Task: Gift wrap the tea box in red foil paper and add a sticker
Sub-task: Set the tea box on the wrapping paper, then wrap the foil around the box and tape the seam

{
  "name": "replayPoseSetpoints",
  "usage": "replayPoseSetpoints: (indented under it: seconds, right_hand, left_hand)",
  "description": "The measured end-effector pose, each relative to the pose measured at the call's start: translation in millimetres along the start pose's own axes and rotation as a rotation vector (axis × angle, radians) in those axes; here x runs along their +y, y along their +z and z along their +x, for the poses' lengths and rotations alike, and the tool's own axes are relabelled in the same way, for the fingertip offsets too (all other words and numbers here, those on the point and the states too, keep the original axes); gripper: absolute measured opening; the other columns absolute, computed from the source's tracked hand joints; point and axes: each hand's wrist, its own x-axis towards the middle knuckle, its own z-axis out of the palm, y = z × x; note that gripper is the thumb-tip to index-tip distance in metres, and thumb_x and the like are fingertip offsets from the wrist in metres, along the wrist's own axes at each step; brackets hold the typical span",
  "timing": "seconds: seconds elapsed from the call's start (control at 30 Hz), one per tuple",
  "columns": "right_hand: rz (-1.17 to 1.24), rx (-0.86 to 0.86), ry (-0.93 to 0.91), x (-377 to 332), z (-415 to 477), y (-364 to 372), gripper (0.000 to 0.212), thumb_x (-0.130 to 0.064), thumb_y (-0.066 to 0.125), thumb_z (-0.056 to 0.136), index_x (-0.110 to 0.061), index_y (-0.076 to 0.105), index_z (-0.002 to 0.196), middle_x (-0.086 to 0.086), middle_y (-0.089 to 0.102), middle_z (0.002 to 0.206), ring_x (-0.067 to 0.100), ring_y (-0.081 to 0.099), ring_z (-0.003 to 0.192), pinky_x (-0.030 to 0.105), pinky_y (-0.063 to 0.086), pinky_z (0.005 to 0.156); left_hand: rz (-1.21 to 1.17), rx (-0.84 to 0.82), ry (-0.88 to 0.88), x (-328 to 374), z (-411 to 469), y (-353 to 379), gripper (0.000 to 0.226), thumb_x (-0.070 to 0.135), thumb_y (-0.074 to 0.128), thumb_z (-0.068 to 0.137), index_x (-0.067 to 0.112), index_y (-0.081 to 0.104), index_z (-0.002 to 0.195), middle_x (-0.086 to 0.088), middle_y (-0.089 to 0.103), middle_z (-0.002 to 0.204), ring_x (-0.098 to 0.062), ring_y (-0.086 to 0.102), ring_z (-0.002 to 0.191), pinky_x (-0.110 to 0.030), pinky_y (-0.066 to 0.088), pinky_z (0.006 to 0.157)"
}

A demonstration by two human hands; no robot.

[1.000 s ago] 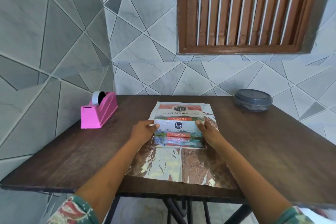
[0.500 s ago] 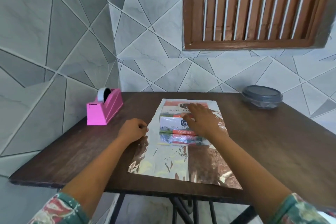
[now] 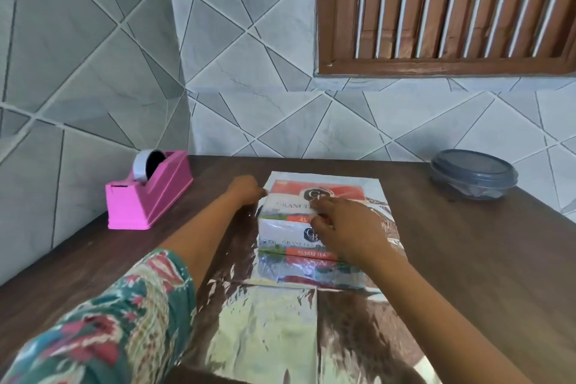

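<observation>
The tea box [image 3: 280, 229], white with red "Assam Tea" bands, lies flat on the far half of a foil sheet [image 3: 265, 321] spread shiny silver side up on the brown table [image 3: 467, 259]. My right hand [image 3: 346, 231] rests on top of the box, fingers bent and pointing left, holding it down. My left hand [image 3: 246, 193] sits at the sheet's far left corner beside the box, fingers curled and apparently pinching the foil's edge. No sticker is visible.
A pink tape dispenser [image 3: 146, 196] with a roll stands at the table's back left, near the tiled wall. A grey lidded round container [image 3: 473, 174] sits at the back right. The foil's near edge reaches the table's front edge.
My left hand moved from the foil's left side forward to its far left corner. My right hand stayed on the box top. The camera came closer and lower.
</observation>
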Motion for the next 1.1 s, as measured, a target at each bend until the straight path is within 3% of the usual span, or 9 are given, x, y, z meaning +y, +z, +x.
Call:
replayPoseSetpoints:
  seconds: [0.27,0.37,0.47,0.57,0.67,0.77,0.87,1.0,1.1]
  right_hand:
    - [-0.005,0.038,-0.017,1,0,-1,0.041,-0.040,0.036,0.096,-0.027,0.055,0.129,-0.004,0.059,0.129,0.018,0.059,0.104,0.025,0.045,0.085]
    - [0.008,0.052,-0.017,1,-2,1,0.040,-0.040,0.036,0.096,-0.028,0.056,0.129,-0.006,0.059,0.128,0.016,0.059,0.105,0.024,0.044,0.083]
    - [0.012,0.046,-0.008,1,-2,1,0.039,-0.039,0.037,0.096,-0.026,0.059,0.125,-0.004,0.061,0.125,0.019,0.059,0.103,0.024,0.044,0.080]
    - [0.011,0.022,0.003,0,-1,0,0.038,-0.038,0.038,0.095,-0.024,0.061,0.122,-0.001,0.063,0.122,0.022,0.060,0.102,0.028,0.046,0.082]
    - [0.022,0.005,0.008,-2,-2,-1,0.037,-0.037,0.039,0.095,-0.023,0.061,0.120,0.000,0.063,0.122,0.023,0.060,0.102,0.030,0.048,0.082]
    - [0.049,-0.011,0.015,-3,-3,-4,0.036,-0.036,0.040,0.094,-0.024,0.060,0.122,0.002,0.062,0.123,0.024,0.059,0.104,0.030,0.046,0.083]
    - [0.070,-0.017,0.032,-4,-4,-6,0.036,-0.035,0.040,0.094,-0.026,0.059,0.124,0.003,0.062,0.122,0.025,0.059,0.104,0.030,0.046,0.085]
    - [0.068,-0.008,0.045,-4,-3,-4,0.036,-0.036,0.041,0.094,-0.028,0.058,0.125,0.002,0.062,0.123,0.025,0.057,0.107,0.030,0.044,0.085]
    - [0.076,0.022,0.053,-2,-3,2,0.037,-0.037,0.041,0.094,-0.030,0.057,0.127,-0.002,0.057,0.131,0.024,0.054,0.113,0.029,0.043,0.088]
  left_hand:
    - [-0.155,0.081,-0.126,28,23,7,0.032,0.014,0.047,0.095,-0.006,0.056,0.119,-0.021,0.058,0.123,-0.032,0.055,0.115,-0.033,0.043,0.089]
    - [-0.523,-0.025,-0.174,30,24,7,0.029,0.011,0.057,0.089,-0.009,0.061,0.109,-0.018,0.064,0.090,-0.028,0.062,0.082,-0.027,0.045,0.064]
    - [-0.789,-0.109,-0.239,29,16,1,0.023,0.016,0.064,0.083,-0.002,0.063,0.096,-0.021,0.064,0.098,-0.035,0.062,0.087,-0.038,0.052,0.077]
    - [-0.842,-0.072,-0.150,32,6,-7,0.003,0.006,0.059,0.083,0.004,0.058,0.085,-0.014,0.057,0.082,-0.023,0.054,0.065,-0.025,0.044,0.052]
    - [-0.988,-0.047,-0.064,35,-4,-16,0.009,0.003,0.057,0.079,0.007,0.059,0.086,-0.014,0.058,0.086,-0.025,0.055,0.067,-0.026,0.045,0.057]
    - [-0.975,-0.016,0.069,36,-10,-23,0.010,0.006,0.058,0.083,0.013,0.061,0.090,-0.012,0.061,0.095,-0.024,0.058,0.081,-0.027,0.045,0.064]
    - [-0.895,-0.087,0.194,34,-22,-30,0.011,0.008,0.060,0.087,0.017,0.061,0.094,0.000,0.067,0.088,-0.012,0.063,0.076,-0.024,0.046,0.062]
    - [-0.804,-0.145,0.289,17,-28,-39,0.021,0.013,0.072,0.076,0.013,0.064,0.096,0.000,0.070,0.092,-0.018,0.064,0.095,-0.030,0.045,0.087]
    - [-0.739,-0.153,0.345,0,-35,-46,0.017,0.013,0.071,0.079,0.013,0.063,0.094,0.000,0.067,0.091,-0.012,0.061,0.090,-0.016,0.046,0.074]
